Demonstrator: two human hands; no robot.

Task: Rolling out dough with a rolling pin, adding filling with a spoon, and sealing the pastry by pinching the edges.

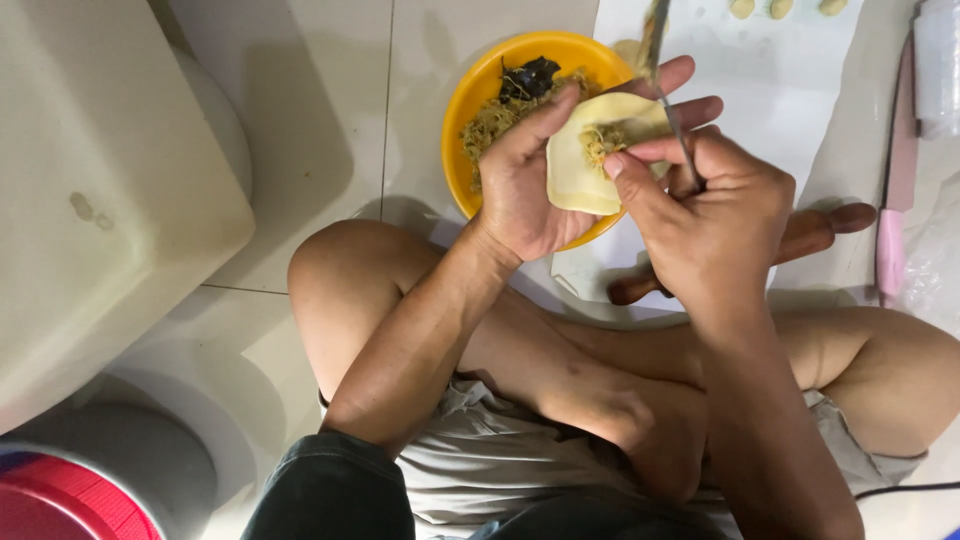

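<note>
Seated cross-legged on pale floor tiles (330,120); both hands worked above the near-right edge of a round yellow plastic bowl (478,90) of shredded brownish filling with a dark piece on top.

Left hand (520,185) was cupped palm-up, fingers curled under a thin pale round dough wrapper (578,172), thumb along its left edge. The wrapper lay open in the palm, a small mound of filling (600,142) sitting toward its far-right side.

Right hand (715,215) was clenched round the handle of a slim metal utensil (672,110), index finger and thumb pointing left at the wrapper's right edge. The utensil's long axis ran from the fist up and away to the far side, slightly leftward; its working end was blurred near the top of frame, so kind of tool not clear.

Key relation: the wrapper sat just left of the right fist, touching or nearly touching its fingertip. The bowl lay directly beyond and beneath the left hand, nearer to it than to the right.

A brown wooden rolling pin (815,235) lay on a white sheet (780,80) under the right hand; three small dough lumps (780,8) at the far edge.
</note>
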